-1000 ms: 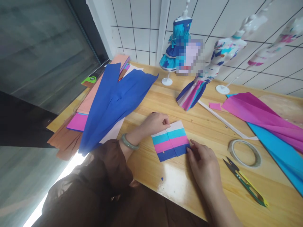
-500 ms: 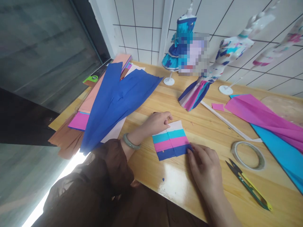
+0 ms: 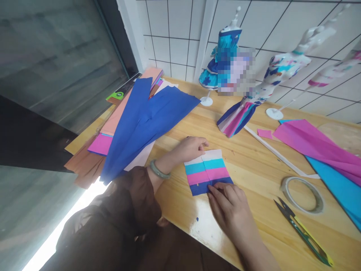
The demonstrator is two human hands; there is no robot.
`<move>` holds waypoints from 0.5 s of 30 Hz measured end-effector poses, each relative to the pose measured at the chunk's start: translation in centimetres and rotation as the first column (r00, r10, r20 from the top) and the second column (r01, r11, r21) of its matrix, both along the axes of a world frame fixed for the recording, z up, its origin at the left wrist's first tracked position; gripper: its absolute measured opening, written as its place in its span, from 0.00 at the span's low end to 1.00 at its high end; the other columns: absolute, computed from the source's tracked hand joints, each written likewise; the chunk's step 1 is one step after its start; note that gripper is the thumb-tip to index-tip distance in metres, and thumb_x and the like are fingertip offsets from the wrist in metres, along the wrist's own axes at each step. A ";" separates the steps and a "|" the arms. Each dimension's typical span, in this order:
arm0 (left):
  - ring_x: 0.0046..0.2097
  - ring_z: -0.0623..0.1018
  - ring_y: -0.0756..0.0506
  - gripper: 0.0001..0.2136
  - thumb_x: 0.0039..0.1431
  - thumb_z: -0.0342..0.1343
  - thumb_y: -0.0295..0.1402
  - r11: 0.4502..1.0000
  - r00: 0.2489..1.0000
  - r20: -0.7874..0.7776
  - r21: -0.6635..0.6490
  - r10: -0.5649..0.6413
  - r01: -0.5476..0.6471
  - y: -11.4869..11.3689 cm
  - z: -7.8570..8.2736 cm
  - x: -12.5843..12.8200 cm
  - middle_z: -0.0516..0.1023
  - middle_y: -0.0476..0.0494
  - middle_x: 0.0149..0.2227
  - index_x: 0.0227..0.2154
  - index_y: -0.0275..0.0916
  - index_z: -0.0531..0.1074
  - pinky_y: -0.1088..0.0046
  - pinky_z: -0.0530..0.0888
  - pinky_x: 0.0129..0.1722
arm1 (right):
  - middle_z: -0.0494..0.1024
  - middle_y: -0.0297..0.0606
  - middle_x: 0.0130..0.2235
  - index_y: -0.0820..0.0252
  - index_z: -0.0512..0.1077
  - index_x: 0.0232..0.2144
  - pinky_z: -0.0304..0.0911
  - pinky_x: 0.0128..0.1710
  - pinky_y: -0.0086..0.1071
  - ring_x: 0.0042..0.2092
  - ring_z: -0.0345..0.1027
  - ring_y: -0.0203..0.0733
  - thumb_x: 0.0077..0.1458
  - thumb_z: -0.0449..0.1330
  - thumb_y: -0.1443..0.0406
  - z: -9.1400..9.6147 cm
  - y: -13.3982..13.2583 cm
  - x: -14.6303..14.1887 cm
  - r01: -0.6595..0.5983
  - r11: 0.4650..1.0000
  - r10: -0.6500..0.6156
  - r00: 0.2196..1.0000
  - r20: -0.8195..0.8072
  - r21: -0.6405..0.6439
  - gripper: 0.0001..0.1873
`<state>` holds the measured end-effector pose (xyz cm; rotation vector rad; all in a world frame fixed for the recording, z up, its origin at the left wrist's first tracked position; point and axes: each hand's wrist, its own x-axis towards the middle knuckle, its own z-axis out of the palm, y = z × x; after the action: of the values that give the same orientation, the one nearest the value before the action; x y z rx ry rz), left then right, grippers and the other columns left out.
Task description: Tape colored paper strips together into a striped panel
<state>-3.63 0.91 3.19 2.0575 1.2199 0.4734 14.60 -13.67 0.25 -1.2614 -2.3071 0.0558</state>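
A striped crepe paper piece [image 3: 207, 174] lies flat on the wooden table, with bands of pale pink, turquoise, pink and dark blue and a line down its middle. My left hand [image 3: 193, 147], wearing a bracelet, rests at its upper left edge with the fingers curled; the thumb's grip is partly hidden. At the lower dark blue edge, near the middle line, my right hand [image 3: 229, 197] pinches the paper between thumb and fingertips.
Thread snips [image 3: 304, 233] and a tape roll [image 3: 303, 195] lie at right, near pink paper [image 3: 318, 141] and blue paper [image 3: 335, 188]. A large dark blue sheet [image 3: 149, 120] covers stacked papers at left. Dressed mini mannequins [image 3: 287, 64] stand along the tiled wall.
My right hand has slid left along the dark blue edge, from the lower right corner to near the middle line. My left hand stays at the top edge. The view has shifted slightly.
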 end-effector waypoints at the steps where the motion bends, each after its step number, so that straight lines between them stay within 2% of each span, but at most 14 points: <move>1: 0.35 0.74 0.49 0.15 0.48 0.50 0.27 1.000 1.000 0.007 0.004 -0.004 0.004 0.1 0.0 -0.1 0.76 0.47 0.33 0.40 0.38 0.71 0.75 0.71 0.36 | 0.72 0.44 0.37 0.63 0.71 0.42 0.61 0.38 0.40 0.41 0.65 0.44 0.53 0.58 0.68 0.0 0.0 0.0 -0.002 1.000 0.002 1.000 0.003 0.001 0.13; 5: 0.37 0.74 0.49 0.15 0.49 0.48 0.25 0.997 1.000 0.002 0.074 -0.003 0.003 0.4 -0.1 -0.6 0.77 0.46 0.35 0.41 0.36 0.71 0.75 0.70 0.38 | 0.72 0.44 0.37 0.62 0.71 0.42 0.62 0.38 0.40 0.41 0.65 0.45 0.53 0.57 0.68 0.0 0.1 0.0 -0.009 1.000 0.009 1.000 0.002 0.012 0.13; 9: 0.39 0.74 0.48 0.12 0.51 0.48 0.25 0.981 0.998 -0.044 0.192 0.051 -0.042 0.5 -0.1 -1.0 0.77 0.45 0.37 0.37 0.36 0.72 0.73 0.69 0.41 | 0.72 0.45 0.38 0.61 0.70 0.42 0.62 0.38 0.41 0.41 0.65 0.45 0.53 0.57 0.68 0.1 0.0 -0.1 -0.008 1.000 0.008 1.000 -0.003 0.002 0.12; 11: 0.36 0.74 0.48 0.09 0.52 0.48 0.27 0.973 0.995 -0.069 0.221 0.077 -0.060 0.5 0.1 -1.2 0.77 0.45 0.33 0.32 0.36 0.72 0.73 0.69 0.39 | 0.71 0.45 0.38 0.62 0.70 0.42 0.62 0.38 0.42 0.41 0.65 0.45 0.53 0.57 0.68 0.2 0.0 -0.2 -0.008 1.000 0.008 1.000 -0.006 -0.006 0.12; 15: 0.32 0.73 0.49 0.07 0.52 0.50 0.32 0.979 0.994 -0.091 0.199 0.069 -0.049 0.4 0.5 -1.2 0.76 0.47 0.29 0.26 0.37 0.72 0.74 0.68 0.34 | 0.71 0.45 0.38 0.63 0.70 0.42 0.62 0.38 0.41 0.42 0.65 0.46 0.53 0.57 0.68 0.3 -0.1 -0.2 -0.004 1.000 0.004 1.000 -0.003 -0.016 0.12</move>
<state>-4.78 1.28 3.65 2.2386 1.3409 0.5464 14.36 -13.75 0.55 -1.2635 -2.3110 0.0780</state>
